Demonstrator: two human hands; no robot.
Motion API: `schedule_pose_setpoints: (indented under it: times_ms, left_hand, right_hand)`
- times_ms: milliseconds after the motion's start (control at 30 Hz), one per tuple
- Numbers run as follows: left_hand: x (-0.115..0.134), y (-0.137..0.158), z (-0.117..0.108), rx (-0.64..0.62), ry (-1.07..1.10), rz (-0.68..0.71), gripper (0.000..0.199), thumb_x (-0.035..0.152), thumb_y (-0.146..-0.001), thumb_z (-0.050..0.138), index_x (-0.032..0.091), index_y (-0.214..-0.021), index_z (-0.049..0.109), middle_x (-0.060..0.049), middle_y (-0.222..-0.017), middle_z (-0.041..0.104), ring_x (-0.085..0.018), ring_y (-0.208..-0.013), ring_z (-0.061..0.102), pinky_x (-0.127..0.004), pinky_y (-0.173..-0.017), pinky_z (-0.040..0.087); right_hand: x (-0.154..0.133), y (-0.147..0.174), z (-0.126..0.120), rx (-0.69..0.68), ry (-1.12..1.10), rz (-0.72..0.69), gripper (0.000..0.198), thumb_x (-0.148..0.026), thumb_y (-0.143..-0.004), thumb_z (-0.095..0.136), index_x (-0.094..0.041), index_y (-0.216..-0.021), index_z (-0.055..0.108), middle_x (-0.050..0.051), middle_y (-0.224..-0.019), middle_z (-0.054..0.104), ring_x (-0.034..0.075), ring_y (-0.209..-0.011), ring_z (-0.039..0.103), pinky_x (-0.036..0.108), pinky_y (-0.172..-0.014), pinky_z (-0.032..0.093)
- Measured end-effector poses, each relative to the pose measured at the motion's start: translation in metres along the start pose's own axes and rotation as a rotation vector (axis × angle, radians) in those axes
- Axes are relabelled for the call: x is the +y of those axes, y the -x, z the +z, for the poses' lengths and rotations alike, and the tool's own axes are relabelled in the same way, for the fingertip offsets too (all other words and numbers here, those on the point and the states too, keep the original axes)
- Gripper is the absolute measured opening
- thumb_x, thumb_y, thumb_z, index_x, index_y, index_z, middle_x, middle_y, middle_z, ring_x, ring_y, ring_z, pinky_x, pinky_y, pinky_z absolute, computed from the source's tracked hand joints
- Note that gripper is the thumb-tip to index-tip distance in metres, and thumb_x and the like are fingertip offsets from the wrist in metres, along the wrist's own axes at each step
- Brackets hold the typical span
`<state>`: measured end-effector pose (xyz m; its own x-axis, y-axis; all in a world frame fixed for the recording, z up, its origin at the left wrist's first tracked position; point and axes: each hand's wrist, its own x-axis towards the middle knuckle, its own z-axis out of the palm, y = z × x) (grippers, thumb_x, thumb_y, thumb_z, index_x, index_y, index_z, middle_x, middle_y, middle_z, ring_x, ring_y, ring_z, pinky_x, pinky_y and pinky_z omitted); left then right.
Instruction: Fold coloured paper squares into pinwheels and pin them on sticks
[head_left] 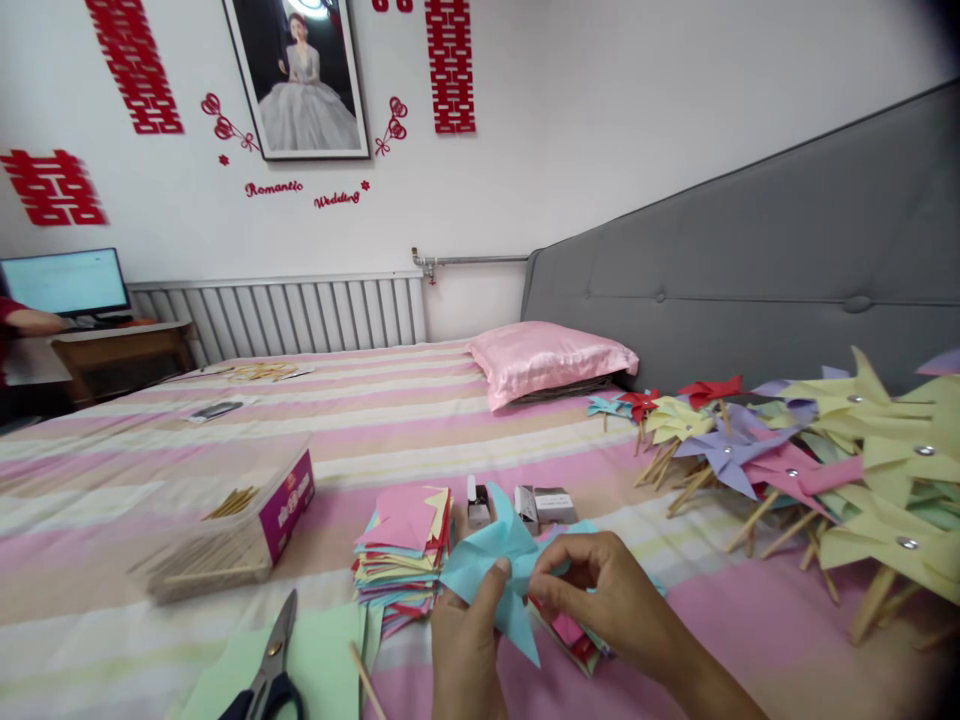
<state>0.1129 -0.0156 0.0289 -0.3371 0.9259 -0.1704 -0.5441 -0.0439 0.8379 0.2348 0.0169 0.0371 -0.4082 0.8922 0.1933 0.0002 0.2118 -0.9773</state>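
My left hand [472, 640] holds a light-blue paper pinwheel [495, 550], its thumb pressed at the folded middle. My right hand [592, 580] is closed in a pinch at the pinwheel's right side; what sits between the fingertips is hidden. Behind the pinwheel stand two small open boxes, a dark-and-white one [478, 502] and a grey-white one [553, 505]. Left of it rises a stack of coloured paper squares [401, 555]. More coloured paper [574, 640] lies partly hidden under my right hand.
Dark-handled scissors [274, 660] lie on light-green sheets [330, 645], beside a wooden stick [366, 680]. A clear box of sticks [217, 550] is at left. Finished pinwheels on sticks [795, 470] crowd the right. Behind are a pink pillow [551, 355] and a grey headboard [750, 250].
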Motion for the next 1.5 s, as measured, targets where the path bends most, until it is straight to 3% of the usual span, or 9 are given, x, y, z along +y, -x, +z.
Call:
schedule_pose_setpoints:
  times_ms: [167, 433, 633, 867, 1033, 1200, 1300, 1400, 1500]
  left_hand:
    - [-0.002, 0.001, 0.0, 0.061, 0.009, 0.007, 0.031, 0.022, -0.056, 0.075, 0.012, -0.083, 0.064, -0.002, -0.066, 0.068, -0.013, -0.057, 0.058, -0.022, -0.052, 0.045]
    - [-0.007, -0.002, -0.004, 0.03, -0.108, 0.062, 0.02, 0.026, -0.054, 0.076, 0.012, -0.064, 0.066, 0.002, -0.054, 0.062, -0.01, -0.05, 0.052, -0.019, -0.048, 0.041]
    - [-0.005, -0.002, -0.001, 0.031, -0.154, 0.069, 0.022, 0.029, -0.053, 0.077, 0.012, -0.063, 0.069, 0.002, -0.049, 0.06, -0.009, -0.047, 0.049, -0.018, -0.046, 0.039]
    - [-0.007, -0.003, -0.001, 0.025, -0.158, 0.074, 0.027, 0.033, -0.049, 0.079, 0.013, -0.066, 0.072, 0.0, -0.051, 0.066, -0.01, -0.048, 0.052, -0.018, -0.046, 0.041]
    - [-0.008, -0.003, -0.004, 0.002, -0.225, 0.113, 0.025, 0.032, -0.054, 0.076, 0.014, -0.071, 0.073, 0.0, -0.054, 0.065, -0.013, -0.056, 0.055, -0.02, -0.053, 0.043]
    - [-0.007, -0.002, -0.002, -0.002, -0.291, 0.124, 0.021, 0.033, -0.057, 0.074, 0.013, -0.059, 0.07, 0.0, -0.049, 0.062, -0.013, -0.053, 0.054, -0.02, -0.051, 0.041]
    - [-0.007, -0.002, -0.002, 0.01, -0.289, 0.126, 0.021, 0.032, -0.057, 0.074, 0.013, -0.062, 0.07, -0.001, -0.053, 0.066, -0.014, -0.056, 0.057, -0.02, -0.052, 0.043]
    - [-0.007, -0.002, -0.004, 0.05, -0.277, 0.133, 0.021, 0.031, -0.057, 0.074, 0.013, -0.069, 0.071, -0.002, -0.059, 0.07, -0.016, -0.061, 0.061, -0.021, -0.056, 0.046]
    - [-0.008, -0.003, -0.004, 0.091, -0.258, 0.125, 0.021, 0.027, -0.058, 0.073, 0.011, -0.071, 0.07, -0.005, -0.067, 0.073, -0.018, -0.064, 0.064, -0.022, -0.058, 0.048]
  right_hand:
    - [-0.002, 0.0, 0.004, 0.094, -0.026, 0.059, 0.016, -0.026, -0.066, 0.071, -0.013, -0.065, 0.061, -0.001, -0.05, 0.06, 0.012, -0.046, 0.058, 0.019, -0.045, 0.041]
    - [0.005, -0.003, 0.006, 0.178, -0.011, 0.073, 0.02, -0.03, -0.066, 0.068, -0.014, -0.061, 0.057, -0.002, -0.045, 0.058, 0.012, -0.042, 0.056, 0.019, -0.043, 0.04]
    - [0.005, -0.004, 0.007, 0.219, -0.028, 0.11, 0.021, -0.03, -0.064, 0.068, -0.016, -0.058, 0.054, -0.003, -0.04, 0.058, 0.008, -0.035, 0.049, 0.017, -0.037, 0.034]
    - [0.005, -0.004, 0.005, 0.221, -0.038, 0.118, 0.02, -0.027, -0.063, 0.068, -0.016, -0.056, 0.051, -0.004, -0.04, 0.056, 0.009, -0.038, 0.051, 0.017, -0.038, 0.035]
    - [0.007, -0.005, 0.005, 0.225, -0.027, 0.097, 0.021, -0.027, -0.062, 0.068, -0.017, -0.055, 0.051, -0.004, -0.04, 0.055, 0.008, -0.036, 0.047, 0.018, -0.037, 0.033]
    - [0.009, -0.006, 0.004, 0.21, -0.005, 0.075, 0.022, -0.03, -0.065, 0.066, -0.016, -0.055, 0.052, -0.003, -0.041, 0.054, 0.008, -0.035, 0.045, 0.019, -0.038, 0.032]
    - [0.01, -0.005, 0.003, 0.187, 0.016, 0.068, 0.023, -0.032, -0.066, 0.065, -0.016, -0.056, 0.052, -0.003, -0.042, 0.054, 0.009, -0.037, 0.047, 0.02, -0.039, 0.034]
    - [0.007, -0.004, 0.003, 0.221, 0.093, 0.018, 0.019, -0.03, -0.067, 0.065, -0.017, -0.061, 0.052, 0.001, -0.059, 0.062, 0.013, -0.047, 0.055, 0.021, -0.042, 0.039]
    - [0.001, -0.002, 0.0, 0.345, 0.263, -0.149, 0.011, -0.021, -0.066, 0.064, -0.018, -0.064, 0.053, 0.008, -0.1, 0.062, 0.02, -0.076, 0.061, 0.025, -0.055, 0.046]
